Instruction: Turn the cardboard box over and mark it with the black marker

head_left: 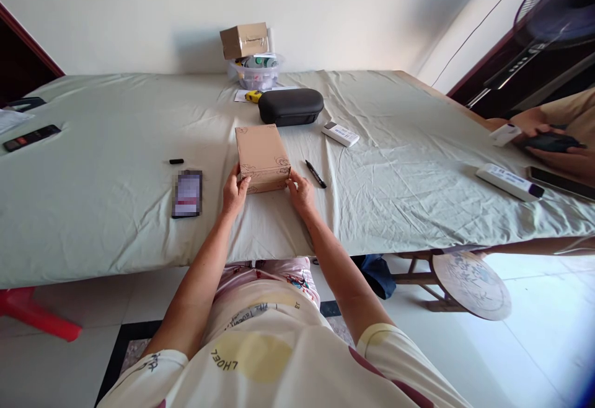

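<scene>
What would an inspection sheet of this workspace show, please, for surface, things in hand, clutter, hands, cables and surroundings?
Surface: table covered by wrinkled, pale green cloth.
Things in hand: cardboard box, dark drawings at its corners.
Clutter: black case, black pen, phone, plastic tub with carton above.
Hands: left hand and right hand hold the box's near end from opposite sides.
Cables: thin dark line on the right wall, apparently a cable.
Surroundings: fan, stool, another person's hands at right.
</scene>
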Demonstrator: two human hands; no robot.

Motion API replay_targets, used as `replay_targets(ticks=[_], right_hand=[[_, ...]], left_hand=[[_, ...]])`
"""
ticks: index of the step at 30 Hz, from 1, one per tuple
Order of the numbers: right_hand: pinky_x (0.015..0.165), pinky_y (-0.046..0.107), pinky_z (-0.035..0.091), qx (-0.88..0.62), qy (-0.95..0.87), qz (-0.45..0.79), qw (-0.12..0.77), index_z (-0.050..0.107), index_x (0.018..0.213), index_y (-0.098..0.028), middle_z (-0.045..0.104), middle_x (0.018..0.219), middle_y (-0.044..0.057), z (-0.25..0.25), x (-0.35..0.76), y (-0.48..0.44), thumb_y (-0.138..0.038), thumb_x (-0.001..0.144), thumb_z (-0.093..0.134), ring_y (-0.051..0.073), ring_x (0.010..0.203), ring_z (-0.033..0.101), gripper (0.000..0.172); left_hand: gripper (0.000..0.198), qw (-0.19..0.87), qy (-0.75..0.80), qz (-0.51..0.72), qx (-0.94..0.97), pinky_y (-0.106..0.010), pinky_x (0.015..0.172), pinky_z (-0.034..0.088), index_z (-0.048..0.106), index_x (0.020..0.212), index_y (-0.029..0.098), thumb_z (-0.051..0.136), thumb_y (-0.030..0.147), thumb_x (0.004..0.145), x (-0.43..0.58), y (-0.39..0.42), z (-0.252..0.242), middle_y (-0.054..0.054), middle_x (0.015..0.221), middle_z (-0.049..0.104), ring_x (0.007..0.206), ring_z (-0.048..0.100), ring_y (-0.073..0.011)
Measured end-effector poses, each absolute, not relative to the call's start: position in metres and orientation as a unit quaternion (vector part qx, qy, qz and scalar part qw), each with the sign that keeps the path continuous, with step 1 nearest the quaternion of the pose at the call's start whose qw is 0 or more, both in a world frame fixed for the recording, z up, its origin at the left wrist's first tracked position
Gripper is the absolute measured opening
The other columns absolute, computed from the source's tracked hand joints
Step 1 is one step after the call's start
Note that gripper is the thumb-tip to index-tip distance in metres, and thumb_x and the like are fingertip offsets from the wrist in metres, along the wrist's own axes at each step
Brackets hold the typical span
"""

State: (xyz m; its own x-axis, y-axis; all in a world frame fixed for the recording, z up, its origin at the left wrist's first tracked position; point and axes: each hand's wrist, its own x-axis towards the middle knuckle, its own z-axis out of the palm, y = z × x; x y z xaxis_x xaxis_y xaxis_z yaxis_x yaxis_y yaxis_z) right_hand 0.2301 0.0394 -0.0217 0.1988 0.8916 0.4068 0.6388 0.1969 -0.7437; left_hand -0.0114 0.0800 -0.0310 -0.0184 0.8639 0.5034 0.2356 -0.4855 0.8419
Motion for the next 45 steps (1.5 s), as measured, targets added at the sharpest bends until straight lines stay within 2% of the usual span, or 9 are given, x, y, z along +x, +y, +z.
replay_targets(ticks=[6, 10, 15, 19, 24, 28, 34, 40, 45], right_hand=[[0.105, 0.050, 0.054, -0.672, -0.643, 0.107, 0.351, 0.077, 0.115, -0.025, 0.084, 0.114, 0.007, -0.023, 0.230, 0.039, -0.019, 0.089, 0.062, 0.032, 0.113, 0.071, 0.031], [0.104, 0.047, 0.055, -0.684, -0.640, 0.103, 0.333, 0.075, 0.123, -0.024, 0.084, 0.113, 0.007, -0.022, 0.229, 0.039, -0.020, 0.091, 0.058, 0.030, 0.113, 0.072, 0.036], [0.101, 0.046, 0.054, -0.689, -0.641, 0.106, 0.321, 0.073, 0.123, -0.024, 0.083, 0.112, 0.008, -0.021, 0.229, 0.039, -0.022, 0.093, 0.055, 0.030, 0.112, 0.072, 0.035], [0.098, 0.047, 0.052, -0.682, -0.642, 0.099, 0.336, 0.068, 0.121, -0.022, 0.081, 0.110, 0.010, -0.023, 0.222, 0.037, -0.036, 0.094, 0.065, 0.031, 0.107, 0.072, 0.031], [0.096, 0.048, 0.050, -0.697, -0.612, 0.064, 0.368, 0.057, 0.126, -0.021, 0.076, 0.112, 0.014, -0.027, 0.203, 0.034, -0.068, 0.084, 0.075, 0.034, 0.110, 0.069, 0.066], [0.098, 0.051, 0.048, -0.708, -0.600, 0.039, 0.371, 0.054, 0.129, -0.020, 0.071, 0.120, 0.018, -0.029, 0.196, 0.033, -0.074, 0.079, 0.077, 0.037, 0.116, 0.065, 0.077], [0.098, 0.050, 0.048, -0.694, -0.609, 0.061, 0.379, 0.054, 0.131, -0.023, 0.073, 0.115, 0.013, -0.033, 0.203, 0.037, -0.061, 0.087, 0.075, 0.034, 0.112, 0.067, 0.062], [0.094, 0.043, 0.052, -0.647, -0.635, 0.091, 0.412, 0.060, 0.126, -0.023, 0.078, 0.102, 0.009, -0.037, 0.211, 0.040, -0.034, 0.094, 0.064, 0.027, 0.098, 0.072, 0.035], [0.086, 0.037, 0.054, -0.615, -0.648, 0.085, 0.440, 0.064, 0.103, -0.023, 0.077, 0.092, 0.006, -0.035, 0.214, 0.040, -0.023, 0.092, 0.055, 0.022, 0.085, 0.072, 0.015]], left_hand=[[0.070, 0.255, 0.433, 0.562, 0.657, -0.048, 0.116, 0.052, 0.056, 0.149, 0.021, 0.072, 0.059, 0.093, -0.016, 0.081, -0.031, -0.018, 0.145, 0.069, 0.133, 0.067, -0.0322], [0.076, 0.163, 0.545, 0.431, 0.700, -0.053, 0.119, 0.047, 0.054, 0.148, 0.015, 0.085, 0.042, 0.084, -0.013, 0.077, -0.028, -0.022, 0.141, 0.069, 0.136, 0.064, -0.0384], [0.048, 0.074, 0.615, 0.280, 0.733, -0.055, 0.119, 0.043, 0.066, 0.120, 0.013, 0.085, 0.038, 0.084, -0.006, 0.068, -0.018, -0.024, 0.126, 0.073, 0.136, 0.062, -0.0423], [0.052, 0.066, 0.607, 0.290, 0.737, -0.053, 0.114, 0.045, 0.064, 0.122, 0.013, 0.085, 0.041, 0.084, -0.004, 0.063, -0.014, -0.022, 0.124, 0.074, 0.129, 0.066, -0.0401], [0.069, 0.059, 0.618, 0.303, 0.723, -0.052, 0.112, 0.045, 0.062, 0.126, 0.012, 0.090, 0.051, 0.076, 0.003, 0.058, -0.011, -0.023, 0.123, 0.075, 0.127, 0.067, -0.0416], [0.068, 0.066, 0.633, 0.305, 0.708, -0.051, 0.111, 0.046, 0.064, 0.123, 0.014, 0.090, 0.053, 0.075, 0.010, 0.055, -0.009, -0.023, 0.120, 0.077, 0.123, 0.070, -0.0406], [0.064, 0.079, 0.638, 0.323, 0.695, -0.050, 0.106, 0.050, 0.063, 0.122, 0.014, 0.087, 0.055, 0.080, 0.009, 0.060, -0.016, -0.022, 0.116, 0.078, 0.118, 0.073, -0.0402], [0.066, 0.103, 0.644, 0.340, 0.677, -0.051, 0.106, 0.052, 0.057, 0.131, 0.012, 0.080, 0.054, 0.086, 0.002, 0.070, -0.028, -0.025, 0.124, 0.076, 0.119, 0.073, -0.0409], [0.077, 0.108, 0.631, 0.378, 0.669, -0.056, 0.115, 0.048, 0.047, 0.147, 0.009, 0.071, 0.056, 0.091, 0.000, 0.073, -0.036, -0.030, 0.141, 0.067, 0.135, 0.065, -0.0433]])
